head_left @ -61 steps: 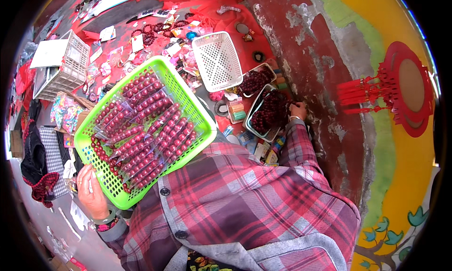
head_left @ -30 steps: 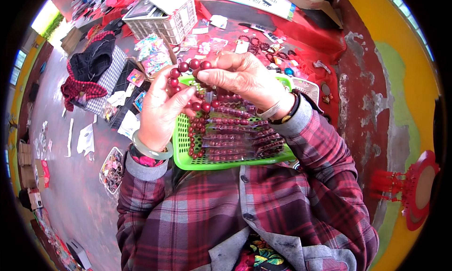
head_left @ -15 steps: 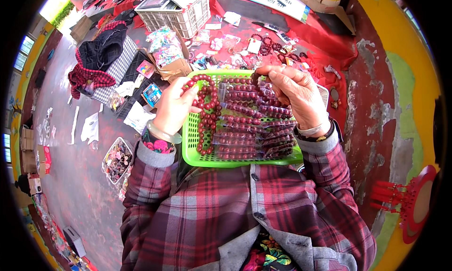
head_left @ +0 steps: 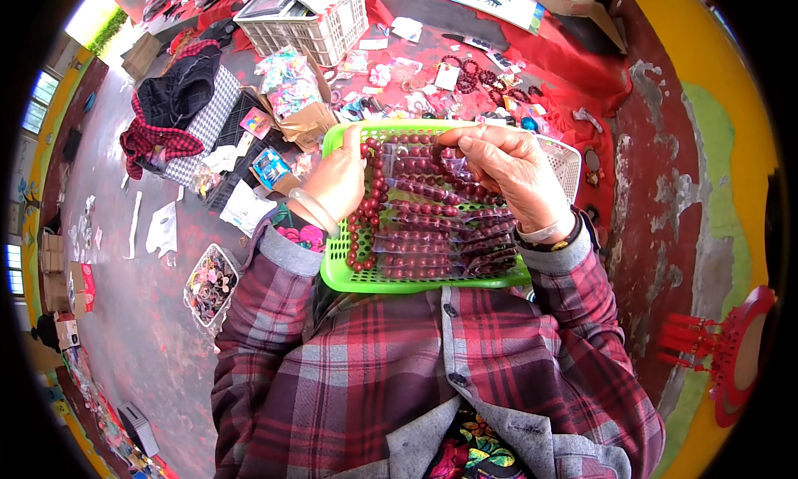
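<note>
Head: bead string [head_left: 371, 198] now hanging lower, hands [head_left: 337, 184] steady

Clear bead packets [head_left: 432, 246], apparently, fill green tray [head_left: 341, 275].

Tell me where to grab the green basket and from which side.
Take the green basket by its near rim, coming from the person's side. That edge is bare and unobstructed, while the left hand and right hand hold a strand of red beads over the far half, and bagged bead strings fill the inside.

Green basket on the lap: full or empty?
Nearly full: the green basket holds rows of bagged dark red bead bracelets across most of its floor.
</note>
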A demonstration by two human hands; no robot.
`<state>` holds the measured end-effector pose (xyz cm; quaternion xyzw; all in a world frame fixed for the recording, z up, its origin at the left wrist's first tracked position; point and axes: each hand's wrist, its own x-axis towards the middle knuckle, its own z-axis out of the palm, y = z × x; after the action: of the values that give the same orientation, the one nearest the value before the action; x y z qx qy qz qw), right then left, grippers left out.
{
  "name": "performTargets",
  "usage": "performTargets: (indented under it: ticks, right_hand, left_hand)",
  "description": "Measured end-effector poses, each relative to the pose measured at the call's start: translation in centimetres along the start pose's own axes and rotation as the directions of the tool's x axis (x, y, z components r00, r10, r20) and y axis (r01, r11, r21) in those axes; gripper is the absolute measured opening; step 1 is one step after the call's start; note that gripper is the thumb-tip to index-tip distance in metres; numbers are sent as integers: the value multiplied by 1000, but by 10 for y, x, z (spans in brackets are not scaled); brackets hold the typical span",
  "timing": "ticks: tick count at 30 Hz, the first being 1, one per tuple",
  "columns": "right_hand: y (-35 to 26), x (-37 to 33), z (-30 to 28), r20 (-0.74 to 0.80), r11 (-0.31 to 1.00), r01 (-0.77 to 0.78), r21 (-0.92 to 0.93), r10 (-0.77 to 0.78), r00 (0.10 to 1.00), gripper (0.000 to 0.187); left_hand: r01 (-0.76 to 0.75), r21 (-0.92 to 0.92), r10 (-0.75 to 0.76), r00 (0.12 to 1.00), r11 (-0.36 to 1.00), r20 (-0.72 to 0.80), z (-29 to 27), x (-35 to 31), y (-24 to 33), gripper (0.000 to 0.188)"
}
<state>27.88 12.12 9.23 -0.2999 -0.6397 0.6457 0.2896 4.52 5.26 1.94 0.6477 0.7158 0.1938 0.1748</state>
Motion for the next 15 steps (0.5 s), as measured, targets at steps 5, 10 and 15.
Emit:
performTargets:
  ticks: [5, 10, 15]
  right_hand:
    - [3, -1, 1, 45, 999, 0, 39, -2, 999, 26]
    - [4, -2, 1, 33, 999, -24, 40, 22, 999, 26]
    - [6, -3, 0, 39, 998, -14, 57, 12, 999, 26]
  left_hand:
    - [-270, 346, 369, 893, 898, -260, 23, 7, -14, 37]
    - [-195, 117, 223, 915, 974, -336, 12, 2, -15, 38]
    - [-206, 152, 253, 853, 967, -457, 4, -8, -24, 25]
